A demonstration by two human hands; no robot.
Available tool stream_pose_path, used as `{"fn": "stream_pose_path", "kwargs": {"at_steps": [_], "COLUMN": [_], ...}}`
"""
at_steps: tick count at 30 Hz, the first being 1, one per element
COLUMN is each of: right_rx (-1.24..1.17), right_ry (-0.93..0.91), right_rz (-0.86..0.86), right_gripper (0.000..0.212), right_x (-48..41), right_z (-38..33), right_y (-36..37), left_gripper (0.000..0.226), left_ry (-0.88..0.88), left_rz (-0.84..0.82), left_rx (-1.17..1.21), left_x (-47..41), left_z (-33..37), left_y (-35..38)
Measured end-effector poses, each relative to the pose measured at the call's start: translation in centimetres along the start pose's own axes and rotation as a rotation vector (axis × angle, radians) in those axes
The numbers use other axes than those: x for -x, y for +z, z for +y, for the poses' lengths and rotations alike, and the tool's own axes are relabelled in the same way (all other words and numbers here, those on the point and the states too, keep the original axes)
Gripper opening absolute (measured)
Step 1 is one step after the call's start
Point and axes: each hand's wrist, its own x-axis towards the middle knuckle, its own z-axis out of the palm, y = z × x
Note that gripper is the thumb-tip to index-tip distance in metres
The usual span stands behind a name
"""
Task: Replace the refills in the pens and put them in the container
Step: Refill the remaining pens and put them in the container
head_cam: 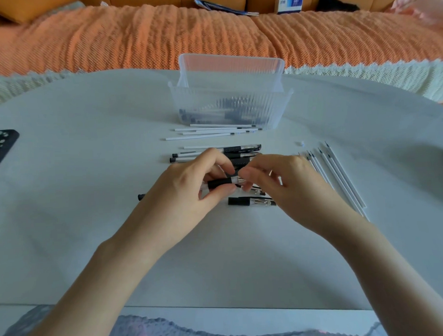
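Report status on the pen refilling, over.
Left hand grips pen by black grip. Right hand pinches its clear end. Container beyond, pens inside. Loose pens beneath hands.

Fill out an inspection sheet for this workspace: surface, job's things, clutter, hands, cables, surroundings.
Surface: white table.
Job's things: clear container with dark pens inside; loose refills lie in front of it; more refills fanned out at right; loose pens lie between.
Clutter: small white bit near the right refills; dark spotted object at left edge.
Hands: left hand grips the held pen by its black grip; right hand pinches its tip end.
Cables: nothing seen.
Surroundings: orange blanket behind the table; tissue box beyond.
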Motion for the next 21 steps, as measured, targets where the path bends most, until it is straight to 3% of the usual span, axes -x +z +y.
{"fn": "stream_pose_path", "kwargs": {"at_steps": [3,5,9,14,18,21], "right_rx": [-0.032,-0.084,-0.069,-0.036,-0.111,-0.102], "right_ry": [0.001,0.002,0.003,0.026,-0.002,0.011], "right_rz": [-0.002,-0.031,-0.042,-0.005,-0.029,-0.034], "right_gripper": [0.027,0.013,0.005,0.033,0.011,0.006], "right_x": [0.1,0.17,0.2,0.1,0.08,0.15], "right_z": [-0.05,-0.1,-0.13,-0.18,-0.19,-0.26], "right_y": [-0.38,-0.72,-0.47,-0.42,-0.55,-0.33], "left_gripper": [0.019,0.018,0.017,0.017,0.017,0.019], "left_ry": [0.016,0.019,0.034,0.044,0.057,0.067], "left_rz": [0.007,0.013,0.008,0.024,0.018,0.014], "left_rx": [-0.002,0.001,-0.012,-0.016,-0.011,-0.014], "left_x": [0.0,-0.06,-0.06,-0.07,-0.18,-0.17], "left_z": [0.09,0.13,0.18,0.17,0.1,0.08], "left_y": [0.01,-0.06,-0.07,-0.07,-0.03,0.01]}}
